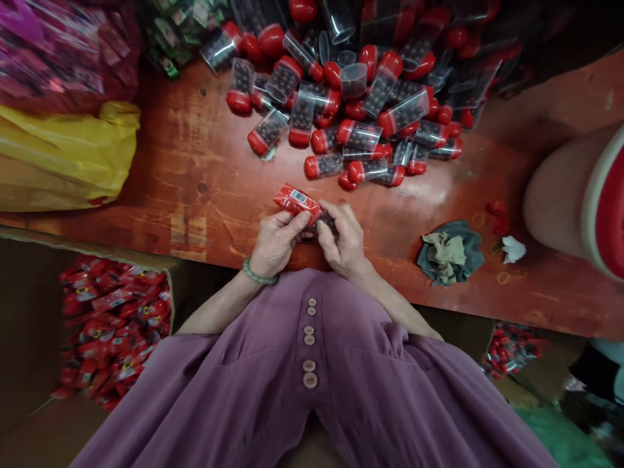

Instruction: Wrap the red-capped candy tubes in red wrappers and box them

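packet (306,207), red with barcode (298,195), is pinched by the left hand (275,243); the right hand (345,239) has its grip closed on its dark end (329,222).

I observe the red wrapper (297,200) to be glossy plastic film, creased, and the tubes (301,112) smooth clear plastic with shiny red caps (299,137). The tabletop (219,162) presents as worn, glossy wood; the purple garment (263,377) is matt cloth, the carton (32,305) matt cardboard.

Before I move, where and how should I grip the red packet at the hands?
Probably pinch the red packet at its left end, coming from the tubes' side: that end looks uncovered, while the left hand and right hand meet near the other.
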Available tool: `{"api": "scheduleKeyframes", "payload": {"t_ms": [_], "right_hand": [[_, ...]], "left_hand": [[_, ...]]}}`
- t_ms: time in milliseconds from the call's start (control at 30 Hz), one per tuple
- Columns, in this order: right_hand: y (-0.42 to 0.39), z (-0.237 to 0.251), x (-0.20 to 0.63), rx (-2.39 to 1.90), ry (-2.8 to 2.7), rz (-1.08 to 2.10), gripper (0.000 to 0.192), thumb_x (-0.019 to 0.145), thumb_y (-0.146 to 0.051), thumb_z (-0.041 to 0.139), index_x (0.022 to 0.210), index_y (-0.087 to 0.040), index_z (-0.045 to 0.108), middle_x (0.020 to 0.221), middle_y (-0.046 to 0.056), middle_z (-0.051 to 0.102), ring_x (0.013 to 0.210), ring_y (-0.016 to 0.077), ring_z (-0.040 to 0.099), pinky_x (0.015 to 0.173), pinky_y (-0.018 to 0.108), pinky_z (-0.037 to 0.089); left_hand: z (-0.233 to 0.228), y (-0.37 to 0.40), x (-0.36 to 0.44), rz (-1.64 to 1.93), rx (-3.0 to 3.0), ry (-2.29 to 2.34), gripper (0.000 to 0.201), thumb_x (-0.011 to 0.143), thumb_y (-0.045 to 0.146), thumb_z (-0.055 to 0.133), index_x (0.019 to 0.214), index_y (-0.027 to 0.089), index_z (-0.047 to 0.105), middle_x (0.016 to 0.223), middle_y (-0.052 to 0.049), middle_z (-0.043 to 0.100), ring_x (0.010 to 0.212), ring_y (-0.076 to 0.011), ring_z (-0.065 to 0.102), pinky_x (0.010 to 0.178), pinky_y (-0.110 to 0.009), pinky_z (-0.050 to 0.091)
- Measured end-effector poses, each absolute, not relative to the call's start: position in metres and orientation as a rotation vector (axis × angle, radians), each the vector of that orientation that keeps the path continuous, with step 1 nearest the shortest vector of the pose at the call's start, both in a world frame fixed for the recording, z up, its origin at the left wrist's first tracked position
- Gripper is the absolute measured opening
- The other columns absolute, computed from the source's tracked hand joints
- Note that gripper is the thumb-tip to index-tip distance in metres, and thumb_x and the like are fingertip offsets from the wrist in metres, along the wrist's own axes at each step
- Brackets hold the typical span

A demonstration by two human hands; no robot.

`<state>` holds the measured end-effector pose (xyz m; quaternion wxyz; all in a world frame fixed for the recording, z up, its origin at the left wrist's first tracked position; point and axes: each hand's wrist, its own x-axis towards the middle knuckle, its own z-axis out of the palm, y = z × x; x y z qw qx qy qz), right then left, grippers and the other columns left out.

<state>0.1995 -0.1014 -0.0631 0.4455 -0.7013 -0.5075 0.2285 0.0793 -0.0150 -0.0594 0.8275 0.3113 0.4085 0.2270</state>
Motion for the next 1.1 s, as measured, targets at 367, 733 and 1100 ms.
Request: {"api": "scheduleKeyframes", "payload": {"t_ms": [367,733,1100], "right_hand": [[-0.094,-0.061,0.197,-1.654,-1.276,0.479,0.033,0.099,-0.036,0.046,0.129,-0.024,0.051,0.111,0.009,0.066,0.098,0.0220,0.063,0.091,0.045,0.055],[-0.109,-0.050,0.205,-1.576,-1.342,0.783,0.048,0.099,-0.035,0.049,0.145,-0.023,0.039,0.136,0.011,0.062,0.116,0.0225,0.066,0.099,0.042,0.058],[-0.102,-0.047,0.207,-1.485,-1.391,0.655,0.050,0.099,-0.033,0.052,0.146,-0.022,0.041,0.141,0.012,0.060,0.128,0.0215,0.060,0.108,0.040,0.052]], "left_hand": [[-0.051,-0.005,0.078,0.506,0.688,0.828,0.041,0.059,0.050,0.089,0.081,0.019,0.075,0.081,-0.003,0.077,0.073,-0.0165,0.071,0.074,-0.031,0.059],[-0.051,-0.012,0.081,0.664,0.760,0.910,0.041,0.055,0.049,0.091,0.078,0.019,0.076,0.079,-0.001,0.077,0.071,-0.0149,0.069,0.076,-0.029,0.057],[-0.044,-0.004,0.085,0.710,0.719,0.821,0.034,0.057,0.045,0.092,0.074,0.019,0.078,0.072,0.000,0.076,0.065,-0.0114,0.067,0.074,-0.024,0.056]]}}
